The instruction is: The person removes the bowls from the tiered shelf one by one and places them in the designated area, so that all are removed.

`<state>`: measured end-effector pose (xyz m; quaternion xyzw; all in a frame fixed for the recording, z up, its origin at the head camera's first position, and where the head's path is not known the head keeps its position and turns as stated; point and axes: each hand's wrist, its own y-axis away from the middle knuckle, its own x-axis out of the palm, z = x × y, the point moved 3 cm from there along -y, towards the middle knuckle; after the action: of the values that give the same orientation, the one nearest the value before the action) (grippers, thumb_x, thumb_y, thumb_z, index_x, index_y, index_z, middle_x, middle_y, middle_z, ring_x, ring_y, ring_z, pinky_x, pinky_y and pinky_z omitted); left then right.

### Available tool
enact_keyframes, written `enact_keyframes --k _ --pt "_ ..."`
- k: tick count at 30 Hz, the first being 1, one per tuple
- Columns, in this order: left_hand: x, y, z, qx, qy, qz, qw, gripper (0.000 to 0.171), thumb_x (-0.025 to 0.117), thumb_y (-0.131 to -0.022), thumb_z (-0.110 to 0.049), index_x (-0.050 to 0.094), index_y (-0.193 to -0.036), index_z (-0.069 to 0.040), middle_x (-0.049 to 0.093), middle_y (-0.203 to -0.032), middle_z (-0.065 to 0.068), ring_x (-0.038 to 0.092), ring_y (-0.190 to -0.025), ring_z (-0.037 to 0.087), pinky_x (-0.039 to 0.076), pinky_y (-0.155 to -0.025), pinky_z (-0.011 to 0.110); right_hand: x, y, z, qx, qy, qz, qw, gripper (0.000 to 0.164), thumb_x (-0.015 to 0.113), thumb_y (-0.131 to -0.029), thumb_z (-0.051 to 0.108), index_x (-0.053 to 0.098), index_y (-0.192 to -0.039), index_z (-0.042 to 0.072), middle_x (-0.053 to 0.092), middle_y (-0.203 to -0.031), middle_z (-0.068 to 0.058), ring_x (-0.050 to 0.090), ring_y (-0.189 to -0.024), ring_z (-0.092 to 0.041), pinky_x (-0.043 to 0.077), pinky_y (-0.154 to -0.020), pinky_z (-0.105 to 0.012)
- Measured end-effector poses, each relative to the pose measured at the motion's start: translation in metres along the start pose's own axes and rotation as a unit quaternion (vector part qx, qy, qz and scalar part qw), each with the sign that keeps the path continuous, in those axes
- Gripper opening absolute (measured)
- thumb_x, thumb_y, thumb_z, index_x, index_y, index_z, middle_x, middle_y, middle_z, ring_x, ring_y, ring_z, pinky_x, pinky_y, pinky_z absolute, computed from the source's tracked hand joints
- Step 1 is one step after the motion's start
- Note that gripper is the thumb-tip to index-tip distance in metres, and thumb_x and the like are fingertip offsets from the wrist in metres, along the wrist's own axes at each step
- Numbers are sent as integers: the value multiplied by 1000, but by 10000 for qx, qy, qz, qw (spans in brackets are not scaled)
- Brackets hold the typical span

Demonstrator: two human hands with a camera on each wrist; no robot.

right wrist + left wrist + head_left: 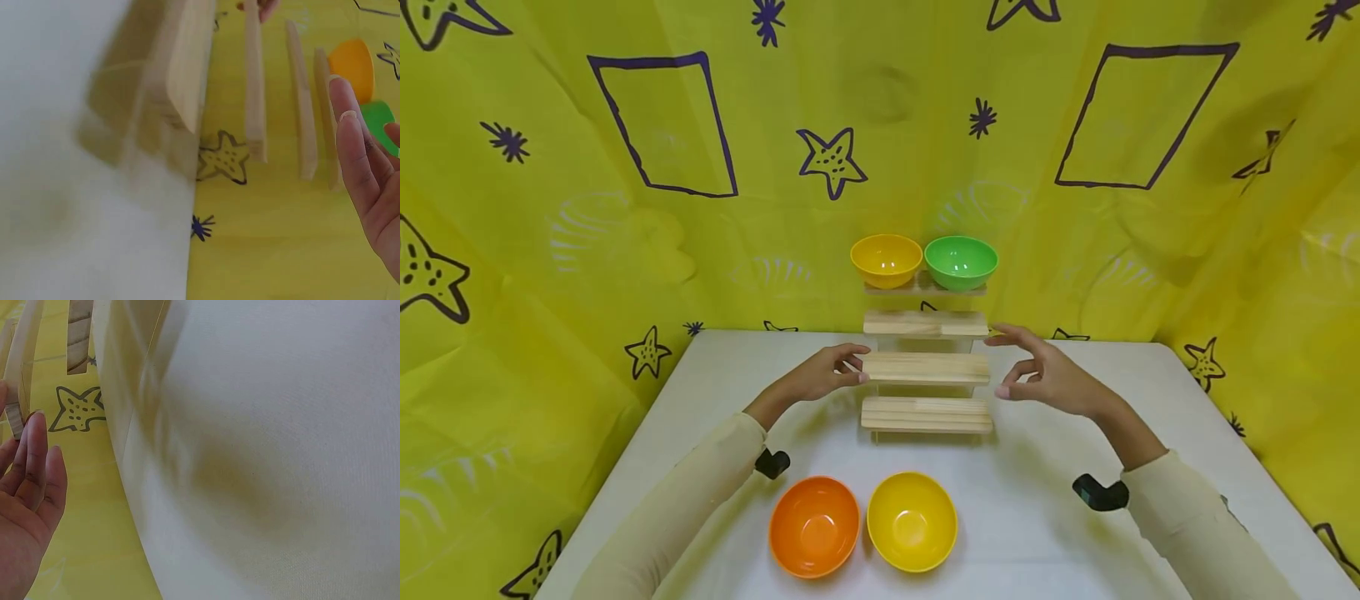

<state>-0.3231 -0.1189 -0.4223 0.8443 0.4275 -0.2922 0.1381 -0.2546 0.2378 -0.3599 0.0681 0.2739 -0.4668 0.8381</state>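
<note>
A small stepped stand of pale wooden slats (927,367) rises on the white table. My left hand (827,372) is at the left end of its second slat from the bottom, the fingertips and thumb pinching that end; the left wrist view shows the slat end (14,419) between the digits. My right hand (1048,375) hovers by the stand's right side, apart from it, fingers loosely bent and holding nothing. On the top slat sit a yellow-orange bowl (886,261) and a green bowl (961,262), side by side.
Nearer the front of the table (1022,533), an orange bowl (815,527) and a yellow bowl (912,522) stand close together, upright. A yellow curtain (760,250) with drawn stars encloses the table's back and sides.
</note>
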Motion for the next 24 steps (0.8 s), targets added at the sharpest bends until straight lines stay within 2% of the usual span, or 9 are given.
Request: enact_keyframes --k 5,12,19,24 --pt "0 -2 2 -63 66 0 10000 54 67 -98 -20 49 -147 -4 63 -122 16 63 -101 24 50 -85 33 -22 -16 -1 333 53 -326 9989 82 71 -92 12 22 -159 13 39 -152 -22 71 -85 -16 56 -73 -35" --pt "1 -3 3 -43 97 -4 9999 54 67 -98 -19 48 -147 -3 62 -122 17 64 -102 24 51 -90 36 -45 -41 1 707 119 -654 9953 87 70 -93 19 15 -161 15 35 -156 -18 70 -93 -10 56 -75 -34" --pt "2 -3 2 -46 143 5 9999 54 67 -98 -18 48 -147 -4 62 -121 17 63 -100 23 50 -88 33 -60 -64 4 950 -117 -1029 9901 93 71 -94 25 8 -162 14 28 -161 -17 71 -90 -7 56 -74 -29" --pt "0 -1 -1 -20 131 4 9999 54 67 -98 -18 48 -146 -2 62 -120 17 63 -100 24 50 -86 33 -65 -79 7 1078 -14 -1249 9863 96 71 -94 32 6 -162 14 27 -161 -19 72 -92 -12 57 -74 -28"
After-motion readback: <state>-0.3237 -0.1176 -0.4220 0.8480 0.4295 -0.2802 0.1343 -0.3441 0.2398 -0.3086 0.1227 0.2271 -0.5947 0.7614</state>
